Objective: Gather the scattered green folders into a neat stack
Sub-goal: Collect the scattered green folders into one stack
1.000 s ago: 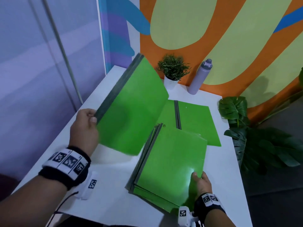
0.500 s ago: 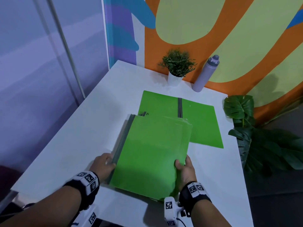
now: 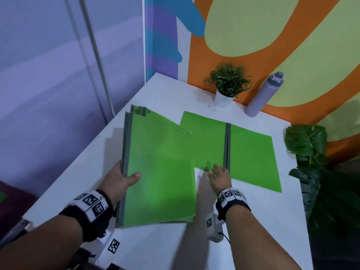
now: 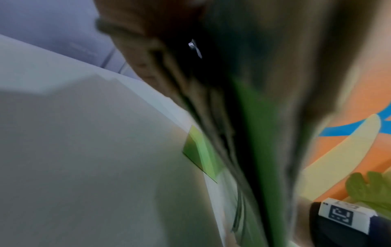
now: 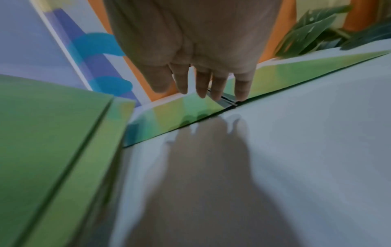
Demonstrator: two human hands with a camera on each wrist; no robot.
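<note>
my left hand (image 3: 118, 180) grips the stack of green folders (image 3: 159, 172) while my right hand (image 3: 218, 177) reaches for the folders lying farther off.

my left hand holds the stack by its grey spine edge, thumb curled over the top cover and fingers underneath, the stack lifted and tilted over the near left part of the white tabletop (image 3: 253, 221). my right hand is spread open with straight fingers (image 5: 213, 83), holding nothing, its tips just at the near edge of two flat green folders (image 3: 251, 158) that lie side by side to the right and farther away, grey spines meeting in the middle. whether the fingertips touch that edge i cannot tell. a small potted plant (image 3: 228, 82) and a lilac bottle (image 3: 265, 94) stand at the far edge by the painted wall.
</note>
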